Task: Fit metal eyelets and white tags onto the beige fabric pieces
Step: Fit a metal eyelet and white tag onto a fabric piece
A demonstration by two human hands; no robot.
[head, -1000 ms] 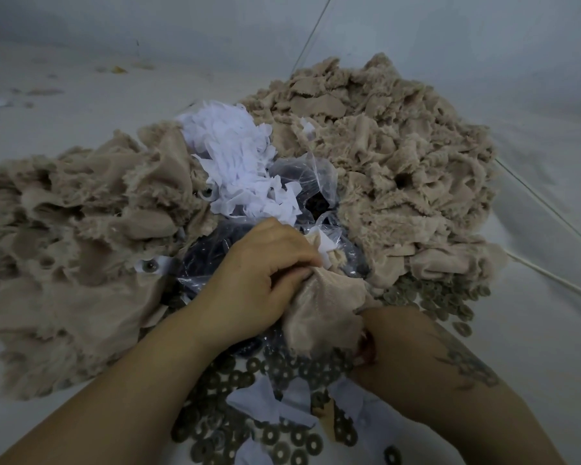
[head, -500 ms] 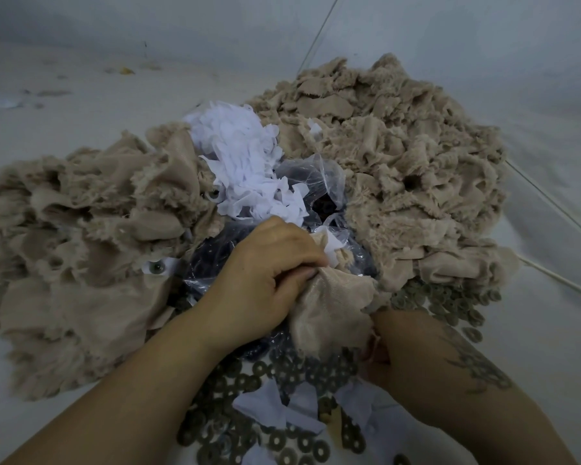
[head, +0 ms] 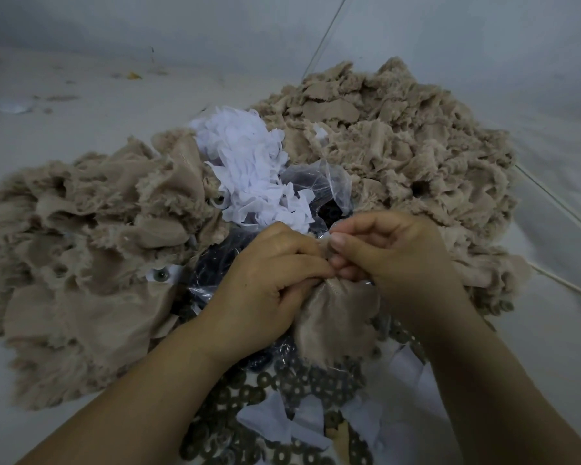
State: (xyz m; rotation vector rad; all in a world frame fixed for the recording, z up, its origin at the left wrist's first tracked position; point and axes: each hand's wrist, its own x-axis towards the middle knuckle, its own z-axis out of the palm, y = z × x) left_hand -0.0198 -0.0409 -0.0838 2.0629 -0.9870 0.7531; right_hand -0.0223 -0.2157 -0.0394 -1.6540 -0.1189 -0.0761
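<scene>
A beige fabric piece (head: 336, 317) hangs between both hands at the centre. My left hand (head: 265, 280) pinches its upper edge from the left. My right hand (head: 393, 250) pinches the same gathered top from the right, fingertips meeting the left thumb. What sits between the fingertips is hidden. Loose metal eyelets (head: 302, 384) lie scattered below the hands, with flat white tags (head: 272, 421) among them. A heap of white tags (head: 249, 169) lies behind the hands.
A big pile of beige pieces (head: 399, 146) rises at the back right, another pile (head: 81, 250) at the left with a fitted eyelet (head: 161, 274). A clear plastic bag (head: 319, 182) of dark rings sits between them. Pale floor (head: 81, 112) surrounds everything.
My right hand has come up from under the fabric at the lower right and now pinches its top beside my left hand. The view has shifted slightly.
</scene>
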